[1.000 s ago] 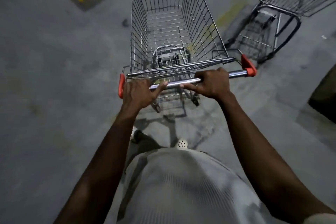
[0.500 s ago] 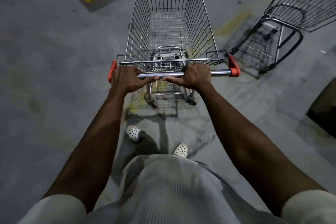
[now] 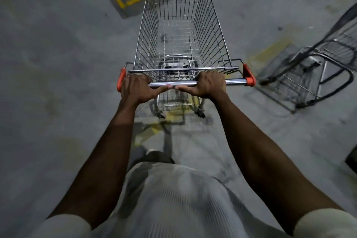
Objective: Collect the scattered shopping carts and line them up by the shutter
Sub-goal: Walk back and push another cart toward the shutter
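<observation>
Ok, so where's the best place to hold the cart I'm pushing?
The chrome handle bar, from behind the cart, palms over the top, as the left hand and right hand do. It runs level across the rear, so a hand near each of the orange end caps probably steers straightest.

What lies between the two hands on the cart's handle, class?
Head view: only a short bare stretch of the handle lies between the left hand and the right hand, whose thumbs nearly meet along it.
</observation>
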Motion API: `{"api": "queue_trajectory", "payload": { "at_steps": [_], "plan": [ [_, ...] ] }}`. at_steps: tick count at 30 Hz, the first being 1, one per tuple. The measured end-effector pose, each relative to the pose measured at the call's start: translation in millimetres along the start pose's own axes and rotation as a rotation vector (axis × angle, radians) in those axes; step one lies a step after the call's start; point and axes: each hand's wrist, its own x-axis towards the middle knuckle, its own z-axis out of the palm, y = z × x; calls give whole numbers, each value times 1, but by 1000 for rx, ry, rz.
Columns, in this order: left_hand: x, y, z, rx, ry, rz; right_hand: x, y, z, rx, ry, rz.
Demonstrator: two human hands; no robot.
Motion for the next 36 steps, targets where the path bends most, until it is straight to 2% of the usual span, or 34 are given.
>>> {"api": "queue_trajectory", "payload": {
  "at_steps": [10,17,26,32,36],
  "plan": [
    [56,-146,-9,-48,-35,-177,128,-126,-30,9,-5,-155],
    [76,-239,-11,-85,67,-312,209,-214,-51,-10,4,-329],
    [137,-339,-13,-57,56,-648,364,-326,-74,-32,111,-642],
    [177,-405,-25,-159,60,-857,452,-408,-107,-60,92,-867],
    [188,-434,-22,-132,61,-967,498,-459,-110,-133,30,-965]
  ]
}}
